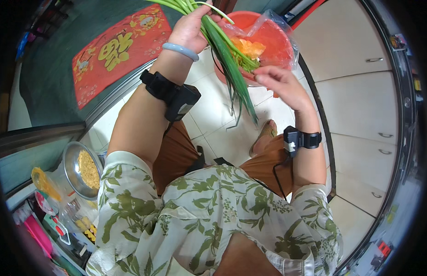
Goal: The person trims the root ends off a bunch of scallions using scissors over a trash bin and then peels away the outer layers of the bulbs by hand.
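My left hand (194, 29), with a pale bangle at its wrist, is closed around a bunch of green onions (224, 51). Their pale stalks run out past the top edge, and the dark green leaves hang down over the tiled floor. My right hand (274, 81) is at the near rim of a red plastic bin (286, 43), thumb and fingertips close together; whether something thin is between them cannot be told. A clear plastic bag (268, 20) lines the bin. Inside lie orange-yellow peel-like scraps (249, 48) and green plant trimmings (248, 63), partly behind the leaves.
A red doormat (122, 51) lies beyond a metal door track at upper left. Pale cabinets (355, 100) with handles curve along the right. At left, a metal bowl (67, 165) of yellowish bits stands beside plastic containers. My sandalled foot (265, 138) is on the tiles.
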Motion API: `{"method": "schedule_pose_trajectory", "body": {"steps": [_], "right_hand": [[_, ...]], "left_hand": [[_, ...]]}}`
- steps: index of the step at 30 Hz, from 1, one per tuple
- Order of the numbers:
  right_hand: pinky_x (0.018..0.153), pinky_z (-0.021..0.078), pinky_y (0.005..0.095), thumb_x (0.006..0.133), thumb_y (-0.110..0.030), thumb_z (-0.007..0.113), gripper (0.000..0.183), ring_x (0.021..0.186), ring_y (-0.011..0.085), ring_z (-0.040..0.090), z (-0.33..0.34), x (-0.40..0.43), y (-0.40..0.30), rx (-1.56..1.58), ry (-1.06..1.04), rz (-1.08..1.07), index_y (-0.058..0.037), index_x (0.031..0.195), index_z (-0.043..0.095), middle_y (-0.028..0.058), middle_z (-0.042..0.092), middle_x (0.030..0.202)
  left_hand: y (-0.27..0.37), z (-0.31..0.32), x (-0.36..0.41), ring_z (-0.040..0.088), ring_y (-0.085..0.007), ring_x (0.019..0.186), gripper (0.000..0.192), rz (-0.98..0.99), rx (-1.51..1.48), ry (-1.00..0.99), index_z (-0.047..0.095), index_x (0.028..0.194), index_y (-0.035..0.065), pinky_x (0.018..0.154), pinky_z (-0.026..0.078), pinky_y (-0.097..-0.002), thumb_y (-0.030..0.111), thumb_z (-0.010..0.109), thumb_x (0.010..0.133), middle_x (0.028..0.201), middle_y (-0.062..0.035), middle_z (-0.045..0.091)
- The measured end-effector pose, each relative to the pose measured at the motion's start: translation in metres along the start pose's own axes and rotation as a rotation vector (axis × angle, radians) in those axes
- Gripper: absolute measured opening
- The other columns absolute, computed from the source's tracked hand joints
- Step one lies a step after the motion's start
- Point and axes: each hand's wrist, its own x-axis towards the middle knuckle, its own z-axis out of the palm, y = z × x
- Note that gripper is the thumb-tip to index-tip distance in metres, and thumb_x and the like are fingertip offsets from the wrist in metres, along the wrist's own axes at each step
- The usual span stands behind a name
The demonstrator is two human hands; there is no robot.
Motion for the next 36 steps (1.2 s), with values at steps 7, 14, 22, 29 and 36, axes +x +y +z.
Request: {"method": "schedule_pose_trajectory", "body": {"steps": [7,14,22,29,36], "right_hand": [[0.106,0.032,0.0344,0.065,-0.043,0.079,0.107,0.131,0.0298,0.037,0.025,0.012,0.034,-0.405,-0.112,0.028,0.006,0.14,0.023,0.027,0.034,0.14],[0.108,0.0274,0.0329,0.072,-0.044,0.072,0.099,0.128,0.0252,0.039,0.03,0.018,0.049,0.38,-0.376,0.02,0.0034,0.142,0.021,0.0197,0.037,0.14],[0.087,0.0487,0.0365,0.088,-0.044,0.056,0.066,0.101,0.0261,0.06,0.035,-0.006,0.078,0.837,-0.659,0.173,-0.0017,0.134,0.035,0.0189,0.06,0.109],[0.072,0.0558,0.0345,0.092,-0.045,0.049,0.069,0.086,0.0261,0.065,0.022,-0.027,0.086,0.846,-0.732,0.318,-0.0029,0.14,0.025,0.0238,0.056,0.113],[0.057,0.0491,0.0227,0.088,-0.025,0.061,0.047,0.064,0.0108,0.058,0.009,-0.049,0.076,0.646,-0.618,0.376,-0.0048,0.127,0.046,0.0107,0.064,0.091]], "left_hand": [[0.002,0.007,-0.003,0.061,-0.0287,0.076,0.023,-0.085,-0.013,-0.044,0.055,0.09,0.0044,0.072,0.051,-0.0404,0.027,0.052,0.094,0.077,-0.0144,0.06],[0.016,0.017,-0.007,0.054,-0.0287,0.076,0.026,-0.105,-0.123,-0.036,0.053,0.086,0.0064,0.078,0.047,-0.0459,0.031,0.05,0.094,0.078,-0.0129,0.053],[0.047,-0.01,-0.006,0.051,-0.0222,0.069,0.023,-0.014,-0.207,0.08,0.052,0.084,0.0095,0.069,0.047,-0.0389,0.031,0.055,0.092,0.071,-0.0057,0.05],[0.085,-0.076,0.008,0.056,-0.0318,0.096,0.023,0.213,-0.023,0.343,0.048,0.092,0.0045,0.095,0.043,-0.0562,0.025,0.059,0.09,0.095,-0.0156,0.056],[0.089,-0.057,-0.005,0.061,-0.0327,0.088,0.024,0.265,0.015,0.402,0.048,0.087,0.006,0.086,0.049,-0.0528,0.026,0.061,0.089,0.084,-0.0145,0.061]]}}
